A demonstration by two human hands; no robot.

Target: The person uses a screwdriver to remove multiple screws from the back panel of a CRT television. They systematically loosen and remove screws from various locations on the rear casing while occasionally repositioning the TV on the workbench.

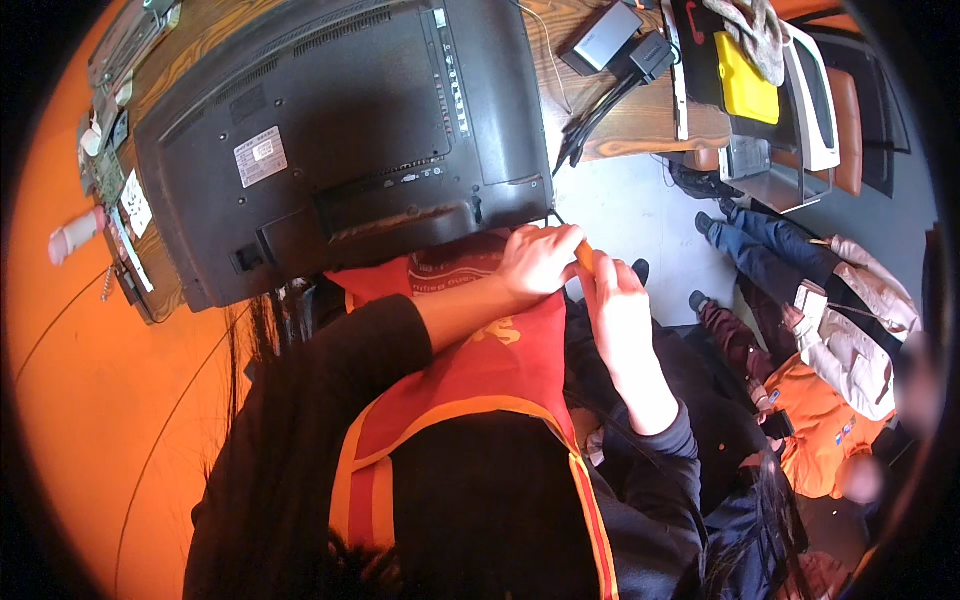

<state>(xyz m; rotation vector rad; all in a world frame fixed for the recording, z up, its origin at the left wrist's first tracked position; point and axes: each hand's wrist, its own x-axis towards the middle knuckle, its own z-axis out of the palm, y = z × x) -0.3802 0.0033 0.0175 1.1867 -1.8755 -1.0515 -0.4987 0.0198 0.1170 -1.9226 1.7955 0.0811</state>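
Observation:
My left hand (540, 262) is closed, knuckles up, just past the lower right corner of a large black flat-screen television (370, 110). Its back panel faces up, with a white label, vents and a row of ports showing. Beside it, my right hand (615, 300) pinches a narrow orange piece (586, 258) whose other end meets my left fingers. Whether this piece is loose or part of my apron's trim I cannot tell. The red apron (480, 360) with orange edging hangs beneath both hands. Thin dark cables show near the television's corner.
Black power adapters (605, 38) with bundled cables lie on the wooden table (620, 135), right of the television. Farther right are a yellow case (745, 80) and an open-fronted white appliance (810, 100). Circuit boards (108, 165) lie at the left. People sit at the right, one in orange (825, 420).

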